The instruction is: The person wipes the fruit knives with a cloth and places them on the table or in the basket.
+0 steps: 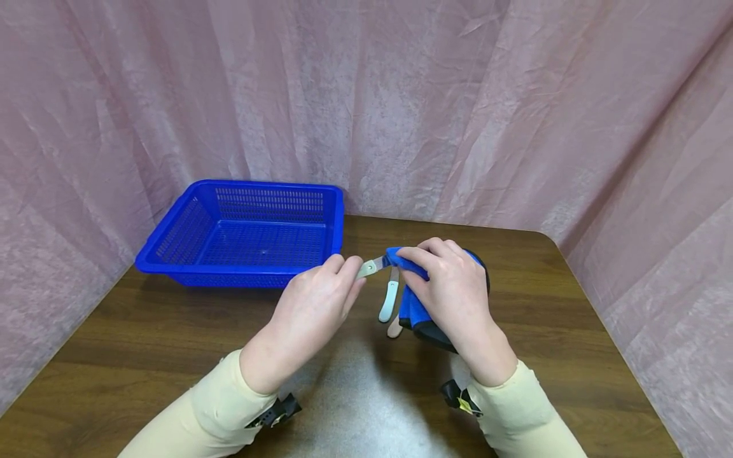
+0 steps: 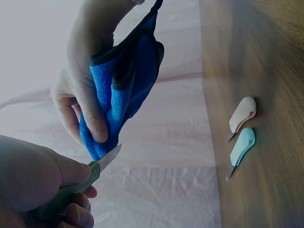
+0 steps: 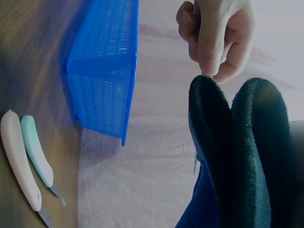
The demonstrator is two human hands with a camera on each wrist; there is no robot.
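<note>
"Grip first: what is held?"
"Left hand (image 1: 312, 299) pinches a pale green knife (image 1: 368, 270) by its handle; the blade, pointing to two o'clock, meets a blue cloth (image 1: 415, 309) that the right hand (image 1: 449, 280) pinches."
"And around that knife?"
"A mint knife (image 1: 388, 303) and a pink knife (image 1: 394, 328) lie toward five o'clock on the wooden table (image 1: 550, 312), a blue basket (image 1: 229, 279) at ten, pink curtain (image 1: 378, 114) at twelve."

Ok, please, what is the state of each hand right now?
Left hand: closed, holding a knife by its pale green handle.
Right hand: closed, holding a blue cloth.
</note>
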